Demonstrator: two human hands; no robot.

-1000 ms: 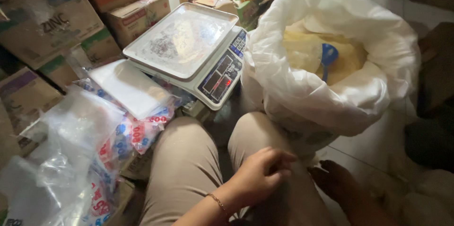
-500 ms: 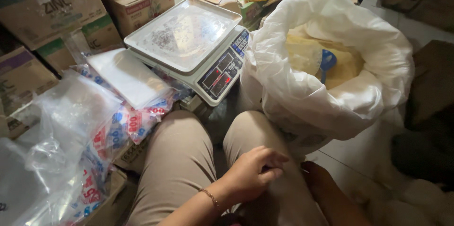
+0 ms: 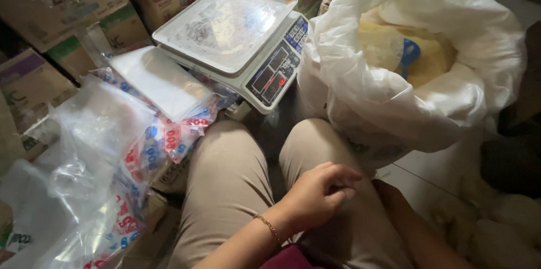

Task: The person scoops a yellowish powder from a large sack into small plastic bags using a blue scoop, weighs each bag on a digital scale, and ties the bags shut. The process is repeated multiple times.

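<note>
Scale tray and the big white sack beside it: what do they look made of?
Scale tray: seemingly brushed stainless steel, grey with a dull, patchy shine and a raised rim. White sack: thin translucent plastic film, crinkled and glossy, its mouth rolled down around yellowish contents.

Left hand: lower centre of the frame, lying on the right thigh of the tan trousers, fingers curled loosely inward with the fingertips pointing right; a thin gold bracelet circles the wrist. The hand holds nothing that can be made out. Right hand: lower right of centre, just beside the left fingertips, largely in shadow against the outer edge of the same thigh; only its back and wrist show, finger pose not discernible.
</note>
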